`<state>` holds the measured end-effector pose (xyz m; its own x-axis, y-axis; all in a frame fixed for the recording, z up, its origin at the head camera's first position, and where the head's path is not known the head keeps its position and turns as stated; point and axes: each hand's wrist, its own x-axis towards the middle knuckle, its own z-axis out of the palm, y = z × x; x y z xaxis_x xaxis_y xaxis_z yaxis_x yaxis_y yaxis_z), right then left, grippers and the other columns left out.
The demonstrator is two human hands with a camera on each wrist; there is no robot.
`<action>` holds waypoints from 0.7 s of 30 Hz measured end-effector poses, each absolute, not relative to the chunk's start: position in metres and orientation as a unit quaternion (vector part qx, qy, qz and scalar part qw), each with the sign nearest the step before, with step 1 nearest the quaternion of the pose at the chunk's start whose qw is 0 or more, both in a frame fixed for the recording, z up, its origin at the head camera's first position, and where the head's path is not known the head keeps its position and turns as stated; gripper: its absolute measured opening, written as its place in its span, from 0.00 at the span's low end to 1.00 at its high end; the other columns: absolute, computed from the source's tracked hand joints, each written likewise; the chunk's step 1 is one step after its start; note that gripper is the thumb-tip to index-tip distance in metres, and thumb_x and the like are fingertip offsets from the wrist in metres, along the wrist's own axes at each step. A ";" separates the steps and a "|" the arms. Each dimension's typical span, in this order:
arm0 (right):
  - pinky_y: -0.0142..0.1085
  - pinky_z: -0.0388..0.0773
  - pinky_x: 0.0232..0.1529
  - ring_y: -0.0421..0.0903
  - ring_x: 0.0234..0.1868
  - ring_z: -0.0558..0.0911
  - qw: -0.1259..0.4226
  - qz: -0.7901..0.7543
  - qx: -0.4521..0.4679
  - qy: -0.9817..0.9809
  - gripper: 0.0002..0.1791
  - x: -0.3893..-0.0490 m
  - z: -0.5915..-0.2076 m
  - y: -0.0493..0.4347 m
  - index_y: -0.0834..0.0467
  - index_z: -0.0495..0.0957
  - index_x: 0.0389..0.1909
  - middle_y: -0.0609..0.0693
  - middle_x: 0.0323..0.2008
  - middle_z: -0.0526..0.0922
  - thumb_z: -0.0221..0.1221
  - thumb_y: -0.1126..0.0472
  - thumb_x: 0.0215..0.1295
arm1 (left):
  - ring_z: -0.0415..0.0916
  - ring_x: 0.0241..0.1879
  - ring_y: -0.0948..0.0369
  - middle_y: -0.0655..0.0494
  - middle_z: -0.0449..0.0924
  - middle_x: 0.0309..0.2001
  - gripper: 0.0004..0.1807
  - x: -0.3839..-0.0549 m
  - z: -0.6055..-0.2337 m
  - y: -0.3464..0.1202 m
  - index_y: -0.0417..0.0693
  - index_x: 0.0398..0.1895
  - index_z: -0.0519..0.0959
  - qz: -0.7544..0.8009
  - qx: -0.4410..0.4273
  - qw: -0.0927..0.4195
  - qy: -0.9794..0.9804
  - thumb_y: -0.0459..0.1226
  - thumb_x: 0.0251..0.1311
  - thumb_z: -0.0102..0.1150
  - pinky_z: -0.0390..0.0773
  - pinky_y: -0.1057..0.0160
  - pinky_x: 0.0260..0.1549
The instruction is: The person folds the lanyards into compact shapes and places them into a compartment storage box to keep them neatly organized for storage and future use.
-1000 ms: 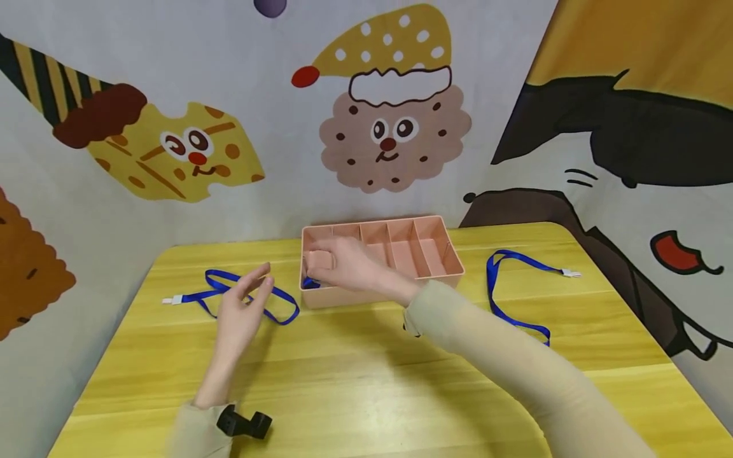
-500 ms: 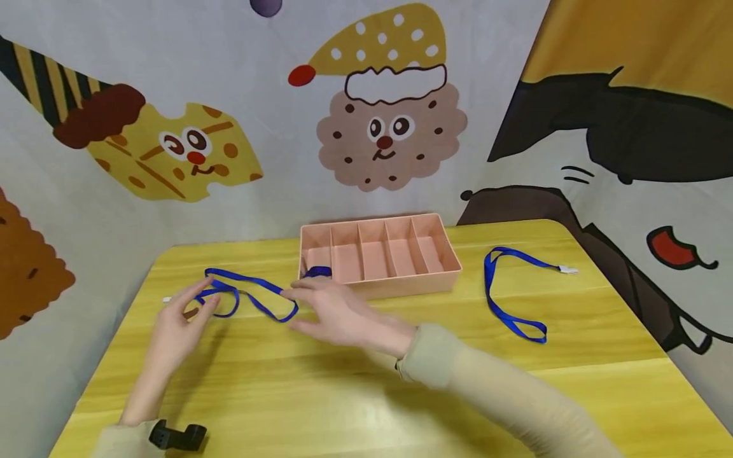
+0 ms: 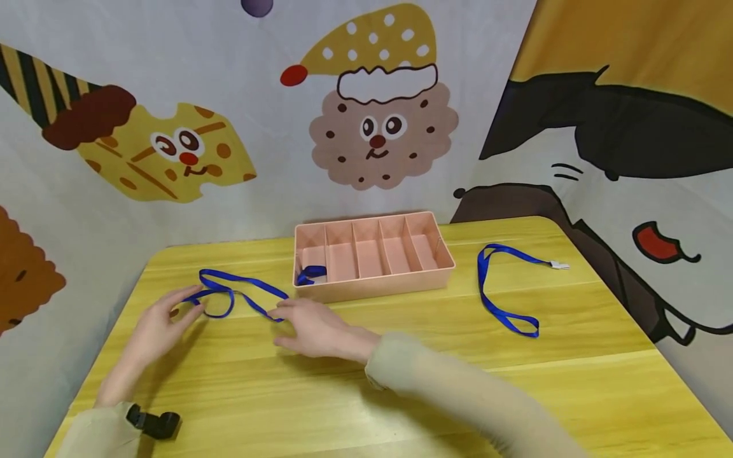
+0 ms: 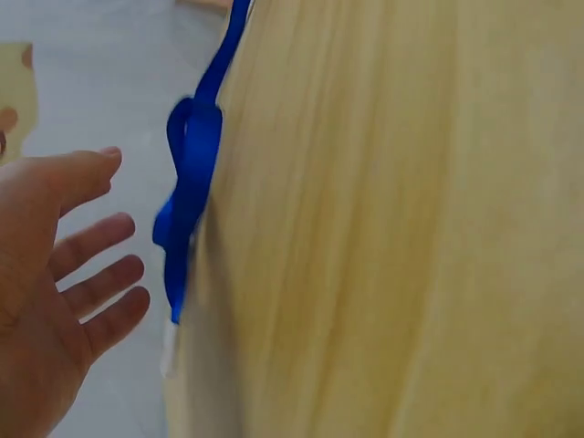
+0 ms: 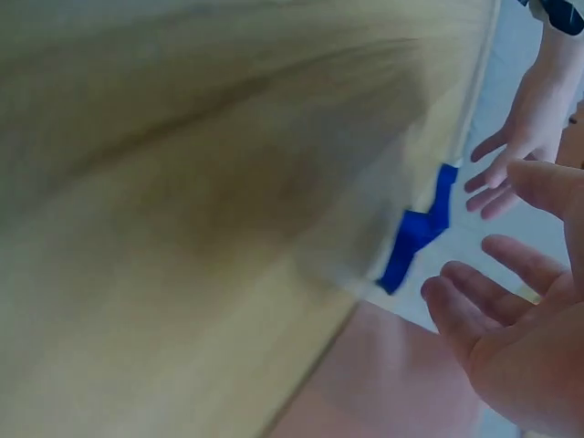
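Left hand (image 3: 154, 331) and right hand (image 3: 317, 327) were empty, fingers loosely extended, either side of a looped blue fabric lanyard (image 3: 229, 277), left of frame centre. Rectangular pink plastic divided box (image 3: 372, 287), upper centre, held bunched blue strap (image 3: 313, 271) in its leftmost compartment.

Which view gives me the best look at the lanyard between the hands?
The head view: it shows the blue lanyard looped on the table, partly hidden by the left hand and right hand. The left wrist view shows it edge-on, with its white end; the right wrist view, only a short stretch.
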<state>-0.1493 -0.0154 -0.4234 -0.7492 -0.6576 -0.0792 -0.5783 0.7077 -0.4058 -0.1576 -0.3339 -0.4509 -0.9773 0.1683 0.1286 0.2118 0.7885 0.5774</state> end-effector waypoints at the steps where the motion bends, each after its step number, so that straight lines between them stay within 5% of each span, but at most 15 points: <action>1: 0.39 0.71 0.78 0.47 0.76 0.75 0.115 -0.191 -0.328 0.918 0.29 -0.151 -0.426 -0.016 0.47 0.75 0.73 0.48 0.75 0.75 0.63 0.46 0.74 | 0.68 0.66 0.27 0.26 0.71 0.70 0.27 -0.159 -0.453 -0.336 0.34 0.72 0.72 -0.313 -0.100 0.034 -0.944 0.40 0.77 0.58 0.73 0.25 0.58; 8: 0.33 0.76 0.72 0.43 0.70 0.80 0.106 -0.211 -0.324 0.916 0.25 -0.157 -0.439 -0.019 0.49 0.79 0.69 0.46 0.69 0.82 0.65 0.50 0.74 | 0.64 0.68 0.23 0.24 0.70 0.70 0.27 -0.165 -0.465 -0.352 0.34 0.72 0.72 -0.314 -0.086 0.004 -0.946 0.40 0.77 0.58 0.65 0.22 0.61; 14: 0.29 0.79 0.64 0.40 0.60 0.85 0.075 -0.162 -0.354 0.918 0.20 -0.161 -0.451 -0.018 0.51 0.84 0.63 0.45 0.58 0.89 0.67 0.58 0.71 | 0.72 0.62 0.24 0.22 0.77 0.62 0.23 -0.164 -0.474 -0.353 0.29 0.66 0.76 -0.266 -0.112 0.012 -0.957 0.30 0.71 0.62 0.71 0.25 0.59; 21: 0.24 0.81 0.46 0.35 0.42 0.87 0.046 -0.157 -0.359 0.919 0.07 -0.167 -0.452 -0.012 0.49 0.90 0.38 0.39 0.38 0.92 0.67 0.65 0.67 | 0.83 0.50 0.33 0.30 0.86 0.50 0.15 -0.161 -0.469 -0.351 0.32 0.52 0.86 -0.240 -0.116 0.050 -0.962 0.24 0.62 0.68 0.83 0.36 0.47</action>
<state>-0.1672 -0.0124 -0.4516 -0.7380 -0.6742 0.0289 -0.6455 0.6928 -0.3215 -0.1606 -0.3515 -0.4692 -0.9679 0.1996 0.1525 0.2479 0.8573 0.4511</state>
